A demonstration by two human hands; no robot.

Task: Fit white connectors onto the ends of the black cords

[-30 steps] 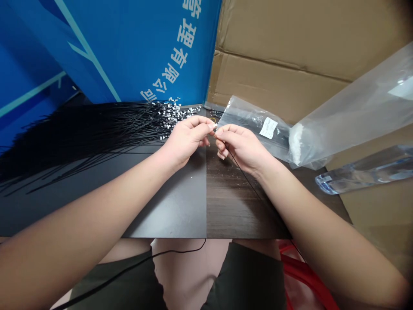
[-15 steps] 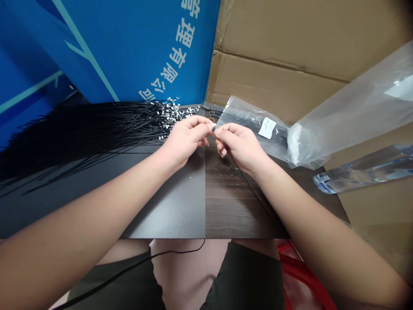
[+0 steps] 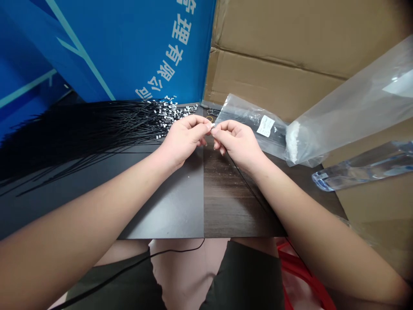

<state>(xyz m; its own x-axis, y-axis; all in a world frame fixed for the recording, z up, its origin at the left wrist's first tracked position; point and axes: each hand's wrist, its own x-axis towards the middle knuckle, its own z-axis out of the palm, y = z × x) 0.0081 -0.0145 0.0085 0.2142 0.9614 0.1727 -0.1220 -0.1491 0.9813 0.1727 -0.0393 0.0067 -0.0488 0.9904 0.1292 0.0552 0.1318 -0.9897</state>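
Observation:
My left hand (image 3: 189,135) pinches a tiny white connector (image 3: 213,125) between thumb and forefinger. Right beside it, my right hand (image 3: 237,140) is closed on a thin black wire (image 3: 241,176), which runs down past my right wrist to the table's front edge. The two sets of fingertips nearly touch, so the point where wire and connector meet is mostly hidden. Behind my left hand lies a thick bundle of black wires (image 3: 80,129), with many small white connectors (image 3: 171,113) at its right end.
A clear plastic bag (image 3: 245,114) with a white label lies behind my right hand, beside a long translucent bag (image 3: 348,103) holding white pieces. A clear bottle (image 3: 361,170) is at the right. A blue panel (image 3: 129,43) and cardboard (image 3: 277,34) stand at the back.
The whole view has shifted slightly, so things appear a little to the left. Both hands keep nearly the same pinch, with their fingertips a bit closer together.

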